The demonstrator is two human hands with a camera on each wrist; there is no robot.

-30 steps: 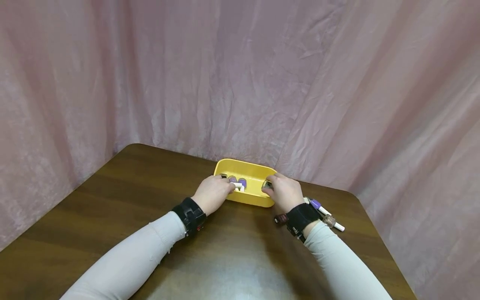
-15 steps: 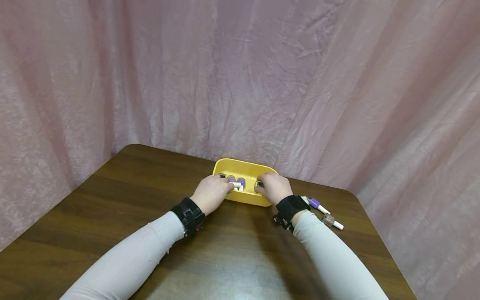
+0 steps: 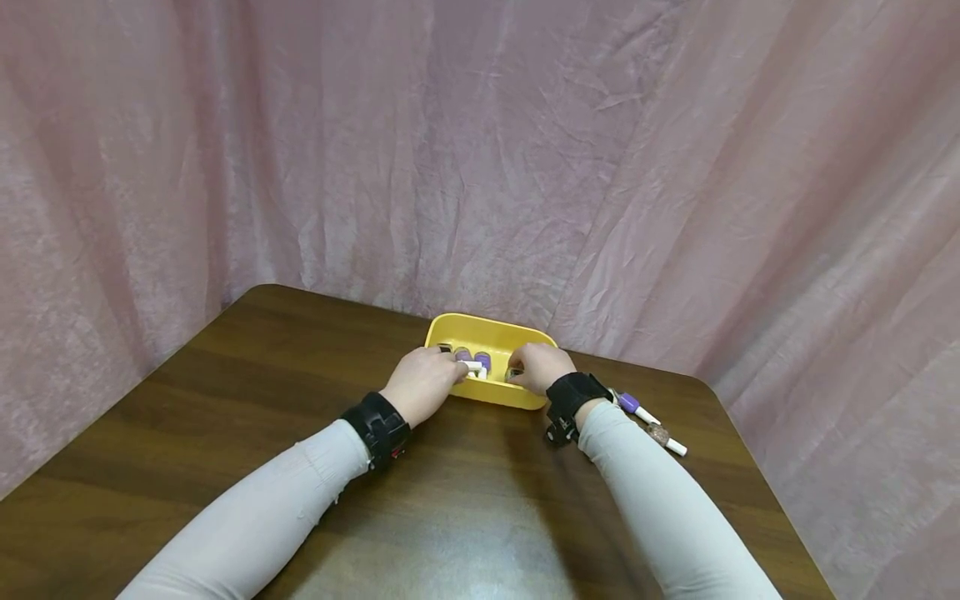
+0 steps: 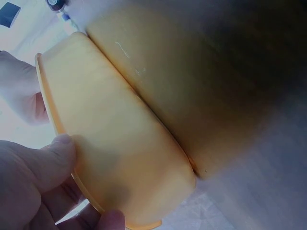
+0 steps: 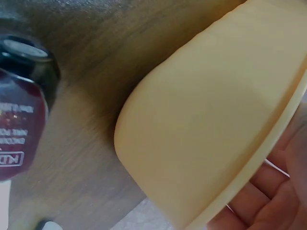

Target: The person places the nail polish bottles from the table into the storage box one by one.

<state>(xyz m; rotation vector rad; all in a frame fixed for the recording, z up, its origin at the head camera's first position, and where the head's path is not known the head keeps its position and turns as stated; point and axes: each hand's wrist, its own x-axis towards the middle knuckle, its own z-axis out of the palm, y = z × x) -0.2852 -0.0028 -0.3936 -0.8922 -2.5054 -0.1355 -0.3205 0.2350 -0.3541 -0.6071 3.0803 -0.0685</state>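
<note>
A: Where is the yellow tray [image 3: 491, 333] now?

B: It stands on the brown table [image 3: 300, 400], near the far edge, close to the pink curtain [image 3: 480, 150]. Both hands are at the tray.

A: What does the left hand [image 3: 424, 385] do?

B: It is at the left end of the tray. In the left wrist view the thumb [image 4: 45, 165] lies over the rim of the tray [image 4: 124, 139], and another finger comes under the wall. So the fingers are curled around the rim and they grip it.

A: And the right hand [image 3: 542, 368]?

B: It is at the right end of the tray, with the fingers bent over the rim toward the inside. In the right wrist view I see the fingers [image 5: 283, 191] behind the rim of the tray [image 5: 216, 129]. From the head view something small is under the fingertips, but I cannot tell if the hand holds it or only the rim.

A: What is inside the tray?

B: Small bottles with purple caps [image 3: 474, 360] lie between the two hands.

A: Is anything beside the tray?

B: Yes. To the right of the tray, on the table, lie more small bottles [image 3: 645, 417], one with a purple part and white cap. A dark red bottle [image 5: 21, 129] also lies just beside the tray, near the right wrist.
</note>
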